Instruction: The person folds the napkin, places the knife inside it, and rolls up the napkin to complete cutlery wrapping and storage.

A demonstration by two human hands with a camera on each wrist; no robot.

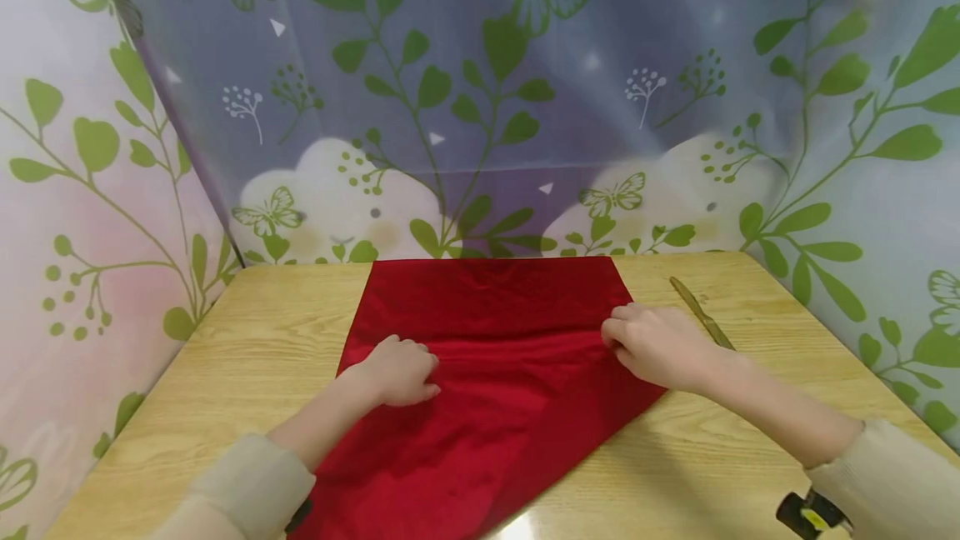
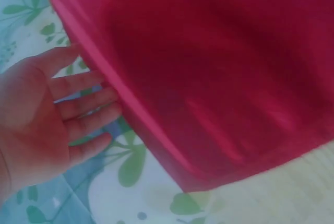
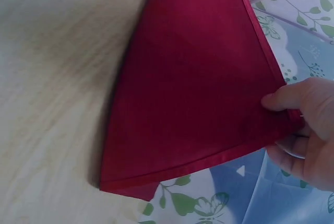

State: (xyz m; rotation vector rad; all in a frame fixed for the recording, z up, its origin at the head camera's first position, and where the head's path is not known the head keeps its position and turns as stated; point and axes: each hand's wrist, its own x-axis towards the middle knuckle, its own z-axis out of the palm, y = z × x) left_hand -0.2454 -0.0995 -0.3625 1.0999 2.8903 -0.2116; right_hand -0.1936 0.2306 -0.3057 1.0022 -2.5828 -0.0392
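Observation:
A red satin cloth (image 1: 487, 298) with hemmed edges lies on the table from its far edge toward the near side, its right side lifted and folded over. My right hand (image 1: 652, 344) pinches the cloth near a corner. In the right wrist view, the thumb of the right hand (image 3: 308, 125) lies over the hem, with the other fingers underneath. Over the left part of the cloth is my left hand (image 1: 401, 371). In the left wrist view, the fingers of the left hand (image 2: 49, 109) are spread and loosely straight, tips right at the cloth's edge (image 2: 156, 130).
A slender brownish-gold object (image 1: 703, 313), shaped like a knife, lies on the wooden table (image 1: 247, 332) right of the cloth. Printed curtains (image 1: 480, 107) with leaves and butterflies stand behind the table and along both sides.

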